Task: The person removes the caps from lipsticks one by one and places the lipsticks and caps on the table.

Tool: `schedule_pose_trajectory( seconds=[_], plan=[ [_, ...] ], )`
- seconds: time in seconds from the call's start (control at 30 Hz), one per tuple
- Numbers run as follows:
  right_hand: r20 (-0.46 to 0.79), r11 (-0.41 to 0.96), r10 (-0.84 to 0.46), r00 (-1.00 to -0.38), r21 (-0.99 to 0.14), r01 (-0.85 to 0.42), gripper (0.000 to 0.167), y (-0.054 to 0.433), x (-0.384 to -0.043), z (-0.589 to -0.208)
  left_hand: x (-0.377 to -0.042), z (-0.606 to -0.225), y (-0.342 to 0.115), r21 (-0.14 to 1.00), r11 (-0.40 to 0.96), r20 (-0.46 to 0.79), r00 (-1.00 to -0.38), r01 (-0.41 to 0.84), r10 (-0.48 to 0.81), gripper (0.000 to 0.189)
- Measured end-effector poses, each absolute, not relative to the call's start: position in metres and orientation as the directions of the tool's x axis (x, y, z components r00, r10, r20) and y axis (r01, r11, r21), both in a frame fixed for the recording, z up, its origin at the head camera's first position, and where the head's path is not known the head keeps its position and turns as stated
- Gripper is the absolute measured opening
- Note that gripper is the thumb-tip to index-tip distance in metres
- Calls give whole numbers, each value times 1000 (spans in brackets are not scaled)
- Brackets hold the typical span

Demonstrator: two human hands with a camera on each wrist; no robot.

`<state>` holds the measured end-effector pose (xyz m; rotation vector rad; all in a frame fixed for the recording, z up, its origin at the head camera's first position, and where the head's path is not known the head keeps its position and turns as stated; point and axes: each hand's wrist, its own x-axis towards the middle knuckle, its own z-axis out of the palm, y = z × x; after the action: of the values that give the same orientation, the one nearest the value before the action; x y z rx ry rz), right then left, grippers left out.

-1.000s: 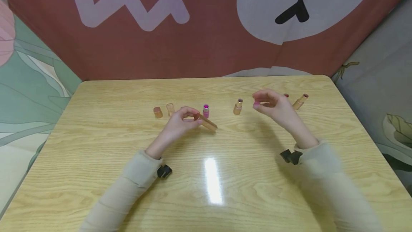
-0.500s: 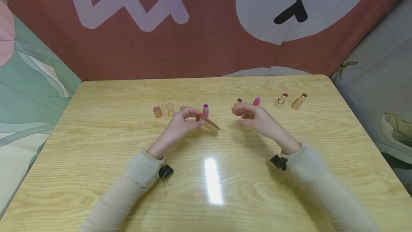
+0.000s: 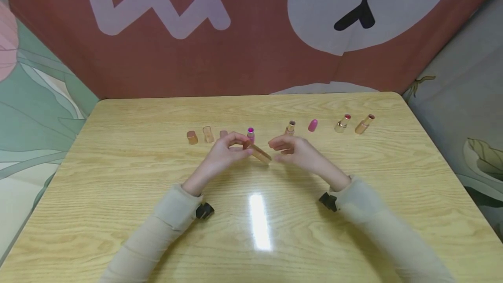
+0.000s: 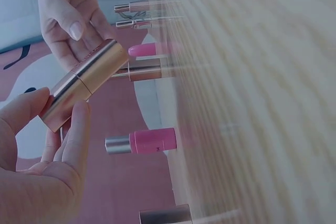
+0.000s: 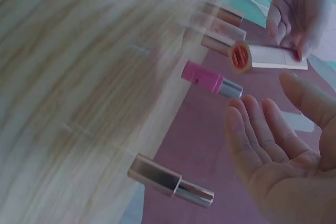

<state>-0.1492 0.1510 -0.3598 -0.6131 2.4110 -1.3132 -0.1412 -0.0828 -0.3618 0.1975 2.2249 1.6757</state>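
My left hand (image 3: pixel 224 154) pinches a capped gold lipstick (image 3: pixel 260 153) between thumb and fingers, tilted above the table. In the left wrist view the lipstick (image 4: pixel 84 85) shows a seam around its middle; the right wrist view shows its round end with a reddish label. Just beyond that end is my right hand (image 3: pixel 300 154), its fingers loosely bent and holding nothing. An uncapped pink lipstick tube (image 3: pixel 250 133) stands behind the left hand. Past the right hand stands an uncapped gold lipstick tube (image 3: pixel 290 129), its lower part hidden in the head view.
To the left stand a copper-coloured cap (image 3: pixel 192 137), a clear cap (image 3: pixel 208 134) and a third cap (image 3: pixel 223 134), partly hidden. On the right are a small pink rounded piece (image 3: pixel 312 125), a clear-based lipstick (image 3: pixel 343 123) and another gold lipstick (image 3: pixel 365 124). A printed cloth backs the table.
My right hand has let go of the pink rounded piece, which now stands on the table, and has moved left towards the gold lipstick. The left hand has shifted slightly right.
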Motion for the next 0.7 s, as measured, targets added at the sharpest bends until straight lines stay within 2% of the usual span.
schedule_pose_trajectory(
  seconds=[0.37,0.7],
  plan=[
    [-95,479,-530,-843,-853,-206,37,140,-146,-364,-140,-361,-76,969,210,-200,-916,-131,348,34],
    [-85,494,-545,-834,-836,-238,30,139,-145,-366,-139,-360,-73,968,236,-172,-916,-89,362,34]
  ],
)
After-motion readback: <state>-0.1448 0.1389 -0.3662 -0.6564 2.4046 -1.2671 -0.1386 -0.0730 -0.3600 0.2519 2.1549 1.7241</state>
